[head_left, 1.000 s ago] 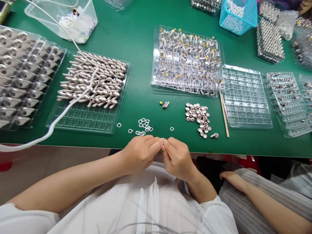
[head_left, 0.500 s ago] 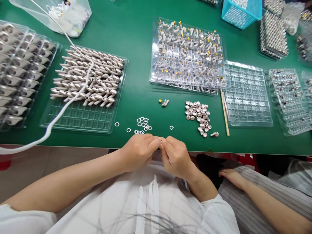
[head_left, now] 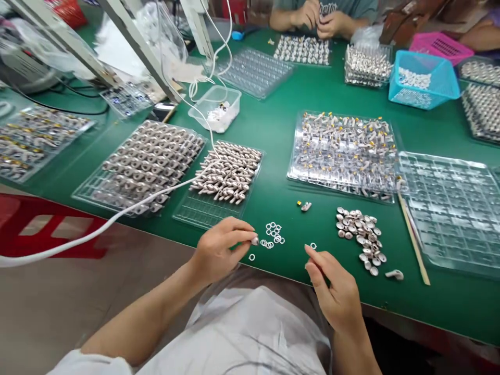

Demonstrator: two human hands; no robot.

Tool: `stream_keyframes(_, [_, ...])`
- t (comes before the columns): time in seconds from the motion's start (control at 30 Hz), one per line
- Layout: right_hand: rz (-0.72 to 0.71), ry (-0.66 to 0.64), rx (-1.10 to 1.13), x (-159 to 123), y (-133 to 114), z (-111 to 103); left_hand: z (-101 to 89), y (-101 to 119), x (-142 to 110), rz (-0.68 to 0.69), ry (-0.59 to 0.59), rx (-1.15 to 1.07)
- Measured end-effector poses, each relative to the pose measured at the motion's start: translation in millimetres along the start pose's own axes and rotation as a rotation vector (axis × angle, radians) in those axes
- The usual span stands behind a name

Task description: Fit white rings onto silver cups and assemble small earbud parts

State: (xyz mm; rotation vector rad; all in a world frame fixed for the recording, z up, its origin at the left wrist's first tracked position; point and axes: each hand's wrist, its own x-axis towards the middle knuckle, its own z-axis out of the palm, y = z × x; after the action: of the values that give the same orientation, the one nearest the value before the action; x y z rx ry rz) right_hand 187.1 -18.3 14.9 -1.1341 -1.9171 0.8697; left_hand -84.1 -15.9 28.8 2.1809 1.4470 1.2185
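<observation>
My left hand point(head_left: 219, 246) pinches a small rounded earbud shell point(head_left: 254, 240) between thumb and fingertips, above the table's front edge. Just right of it lies a loose group of white rings point(head_left: 274, 233), with a single ring point(head_left: 252, 257) below. My right hand point(head_left: 332, 284) is apart from the left, its thumb and index finger a little spread and nothing visible between them. Close to that index fingertip is another white ring point(head_left: 313, 245). A pile of beige cup-shaped shells point(head_left: 357, 229) lies to the right, and one stemmed earbud shell point(head_left: 394, 274) sits near it.
A tray of stemmed shells point(head_left: 230, 169) has a white cable point(head_left: 156, 194) crossing it. Behind stand a tray of parts with yellow tabs point(head_left: 344, 151) and a blue basket point(head_left: 424, 94). A wooden stick point(head_left: 414, 239) lies right. Another person's hands point(head_left: 322, 21) work across the table.
My hands, together half a second ago, have separated; the left has the small shell and the right has moved right toward a ring. The view has swung left and up.
</observation>
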Motion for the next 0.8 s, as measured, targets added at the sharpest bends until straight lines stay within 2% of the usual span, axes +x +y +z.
stream_keyframes(0.13, [0.000,0.072,-0.021,1,10,9,-38.9,-37,-8,-0.281,0.122,0.286])
stream_keyframes(0.27, [-0.014,0.097,-0.042,4,17,17,-66.5,-64,-7,-0.696,0.147,0.468])
stream_keyframes(0.37, [-0.020,0.104,-0.051,6,18,18,-77.5,-72,-4,-0.877,0.113,0.531])
stream_keyframes(0.43, [-0.029,0.103,-0.051,7,17,17,-80.7,-73,-2,-0.892,0.070,0.595])
stream_keyframes(0.63, [-0.054,0.085,-0.046,6,15,16,-82.3,-77,0,-0.784,0.024,0.726])
stream_keyframes(0.8, [-0.052,0.081,-0.047,4,17,17,-83.7,-79,7,-0.826,-0.043,0.792])
